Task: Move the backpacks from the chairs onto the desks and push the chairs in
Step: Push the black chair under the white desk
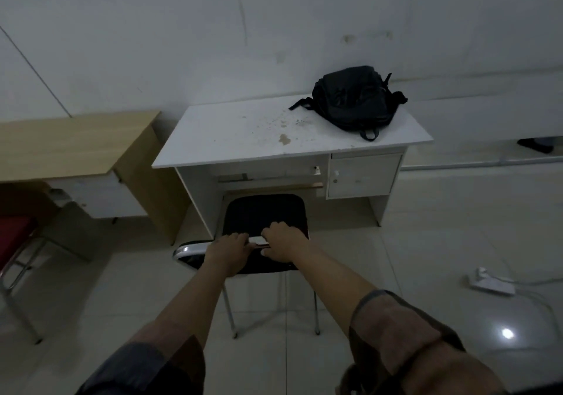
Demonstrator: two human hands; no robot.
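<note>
A black backpack (pixel 355 100) lies on the right part of the white desk (pixel 231 134), straps hanging over the edge. In front of the desk stands a black chair (pixel 262 213) with chrome legs, its seat partly under the desktop. My left hand (pixel 227 250) and my right hand (pixel 281 240) both grip the top of the chair's backrest, side by side. The seat holds nothing.
A wooden desk (pixel 70 144) stands to the left, with a red chair (pixel 13 236) in front of it. A white power strip (pixel 492 285) with its cable lies on the tiled floor at right. The wall runs right behind the desks.
</note>
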